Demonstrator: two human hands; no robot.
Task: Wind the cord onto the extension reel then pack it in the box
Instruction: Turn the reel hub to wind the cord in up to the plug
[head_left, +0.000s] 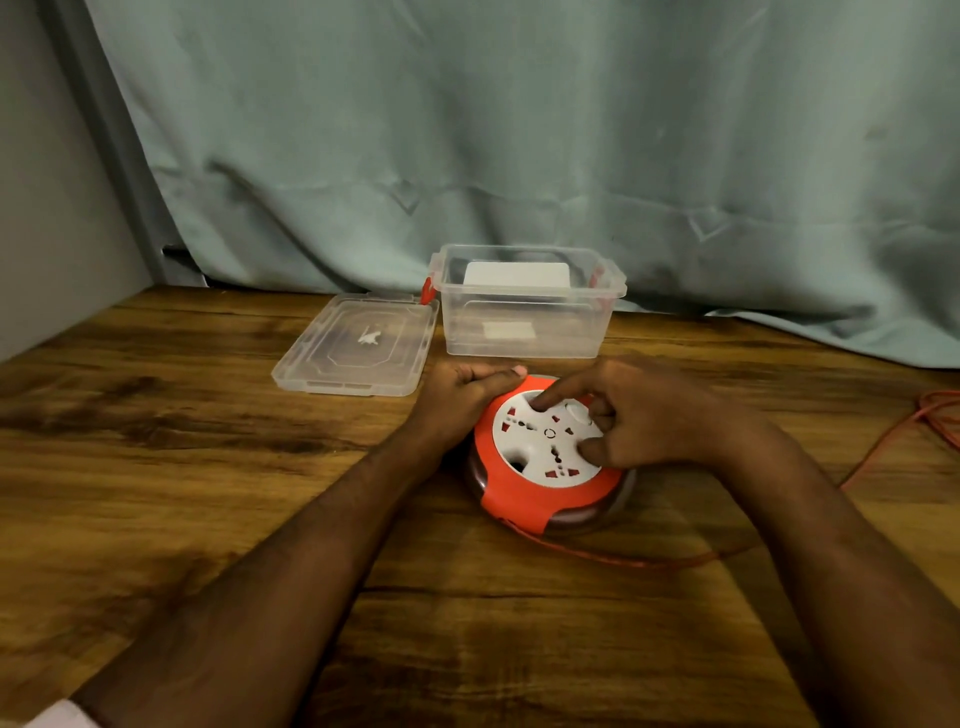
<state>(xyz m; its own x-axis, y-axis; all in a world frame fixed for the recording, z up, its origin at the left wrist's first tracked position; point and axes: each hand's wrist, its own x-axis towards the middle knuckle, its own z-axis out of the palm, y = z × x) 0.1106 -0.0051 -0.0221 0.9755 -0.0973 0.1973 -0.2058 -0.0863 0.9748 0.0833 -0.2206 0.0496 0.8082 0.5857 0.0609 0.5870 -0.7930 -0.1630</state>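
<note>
A round orange extension reel (524, 501) with a white socket face lies flat on the wooden table. My left hand (462, 395) grips its far left rim. My right hand (639, 415) rests on the white face, its index finger and thumb pressed into the disc. An orange cord (623, 558) leaves the reel's near side, runs right along the table and ends in loose loops at the right edge. Behind the reel a clear plastic box (527, 332) with red latches stands open.
The box's clear lid (358, 345) lies flat to the left of the box. A teal curtain (519, 130) hangs behind the table, draping onto its far right part. A grey wall closes the left side.
</note>
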